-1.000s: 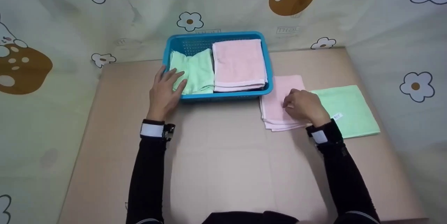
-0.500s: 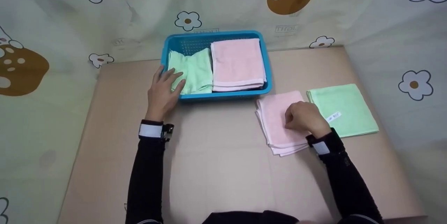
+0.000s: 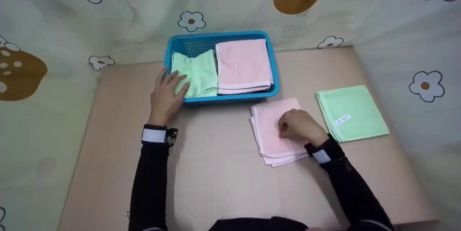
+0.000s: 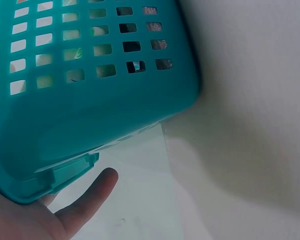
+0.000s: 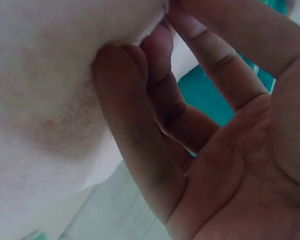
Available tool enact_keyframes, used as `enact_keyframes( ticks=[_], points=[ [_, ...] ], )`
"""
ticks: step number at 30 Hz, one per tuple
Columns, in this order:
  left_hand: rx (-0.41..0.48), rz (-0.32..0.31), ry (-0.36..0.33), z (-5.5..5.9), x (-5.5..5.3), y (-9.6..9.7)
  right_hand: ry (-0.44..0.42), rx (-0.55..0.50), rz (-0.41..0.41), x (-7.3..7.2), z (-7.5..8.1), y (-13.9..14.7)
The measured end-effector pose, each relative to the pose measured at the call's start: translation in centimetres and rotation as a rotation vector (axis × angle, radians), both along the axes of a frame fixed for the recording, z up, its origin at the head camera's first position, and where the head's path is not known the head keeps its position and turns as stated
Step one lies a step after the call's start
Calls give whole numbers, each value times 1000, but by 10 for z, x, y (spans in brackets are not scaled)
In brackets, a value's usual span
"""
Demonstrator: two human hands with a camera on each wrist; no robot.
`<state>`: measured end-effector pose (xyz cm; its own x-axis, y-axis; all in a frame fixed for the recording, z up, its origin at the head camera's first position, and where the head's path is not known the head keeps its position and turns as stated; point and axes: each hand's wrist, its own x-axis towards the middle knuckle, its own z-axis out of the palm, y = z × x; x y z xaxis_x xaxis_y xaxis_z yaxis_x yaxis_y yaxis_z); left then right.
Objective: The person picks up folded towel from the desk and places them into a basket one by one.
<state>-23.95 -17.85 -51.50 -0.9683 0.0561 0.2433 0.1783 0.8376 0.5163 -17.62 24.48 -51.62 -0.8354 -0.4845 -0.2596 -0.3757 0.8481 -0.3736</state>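
Note:
A blue basket (image 3: pixel 222 98) holds a folded green towel (image 3: pixel 196 74) on its left side and a folded pink towel (image 3: pixel 245 65) on its right. My left hand (image 3: pixel 166 96) rests at the basket's left front corner, fingers spread over the rim. In the left wrist view a straight finger (image 4: pixel 90 202) shows beside the perforated basket wall (image 4: pixel 105 95). My right hand (image 3: pixel 300 125) pinches a second folded pink towel (image 3: pixel 268 134) on the table; the bent fingers (image 5: pixel 127 105) meet its cloth in the right wrist view.
A second folded green towel (image 3: pixel 354 112) with a white tag (image 3: pixel 342 119) lies to the right of the right hand. The table (image 3: pixel 223 173) meets a printed curtain (image 3: pixel 144 15) behind the basket and along both sides.
My right hand has drawn the table's pink towel toward me and then left, away from the green towel and basket. The left hand keeps its place at the basket.

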Motion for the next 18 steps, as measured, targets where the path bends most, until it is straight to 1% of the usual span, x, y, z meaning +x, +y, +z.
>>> enact_keyframes(
  ticks=[2, 5, 10, 13, 18],
  points=[
    [-5, -3, -2, 0, 0, 0, 7, -3, 37, 3, 0, -14],
    [-14, -1, -2, 0, 0, 0, 39, -11, 98, 5, -1, -36],
    [-24, -3, -10, -1, 0, 2, 79, -46, 173, 7, -3, -72],
    [-26, -12, -19, 0, -1, 3, 108, -60, 192, 9, -5, -85],
    [-26, -6, -12, 1, -1, 0, 122, -64, 174, 9, -7, -94]
  ],
)
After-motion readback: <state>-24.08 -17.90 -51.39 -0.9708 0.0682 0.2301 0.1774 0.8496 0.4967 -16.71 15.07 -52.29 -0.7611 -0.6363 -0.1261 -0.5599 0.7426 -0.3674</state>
